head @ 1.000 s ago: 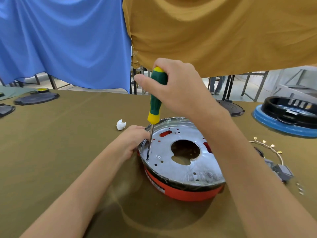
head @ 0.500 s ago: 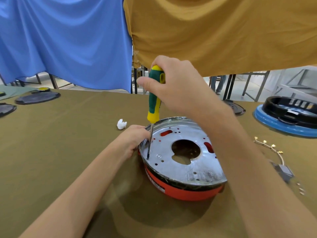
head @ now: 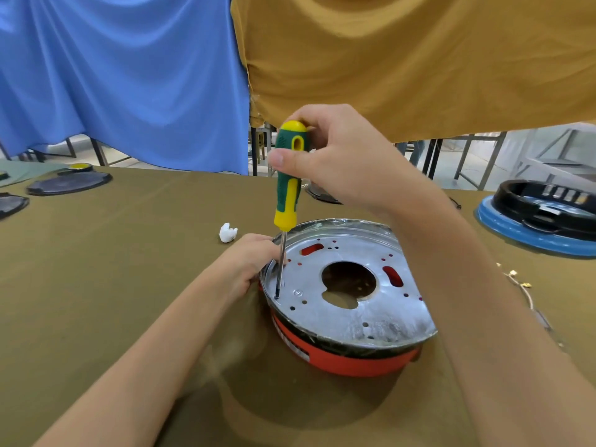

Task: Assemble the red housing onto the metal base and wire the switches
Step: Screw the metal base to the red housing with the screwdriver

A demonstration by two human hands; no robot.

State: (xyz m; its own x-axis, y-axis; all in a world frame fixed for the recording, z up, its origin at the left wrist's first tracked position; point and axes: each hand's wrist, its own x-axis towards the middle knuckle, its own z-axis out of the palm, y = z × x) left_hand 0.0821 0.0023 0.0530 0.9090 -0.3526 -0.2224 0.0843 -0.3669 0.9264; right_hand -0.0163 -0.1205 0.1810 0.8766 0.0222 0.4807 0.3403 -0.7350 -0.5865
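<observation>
Gripping the green and yellow screwdriver [head: 288, 175] by its handle, the right hand [head: 342, 156] holds it nearly upright, thumb pressed across the grip, with the tip of the shaft set down on the metal base [head: 348, 285] close to its left rim. The left hand [head: 250, 262] clasps that same left rim, fingers curled over the edge just beside the shaft. The metal base is a round silver plate with a large keyhole-shaped opening in the middle and many small holes; it sits on top of the red housing [head: 348, 359], whose red shows through two slots and below the plate. The pair rests on the olive-covered worktop [head: 113, 285] near its front edge, about midway along. A small white crumpled scrap [head: 227, 232] lies just behind the left hand. Toward the right edge stands a blue and black round unit [head: 541, 217], and thin wires with gold terminals [head: 519, 282] lie nearer the front
</observation>
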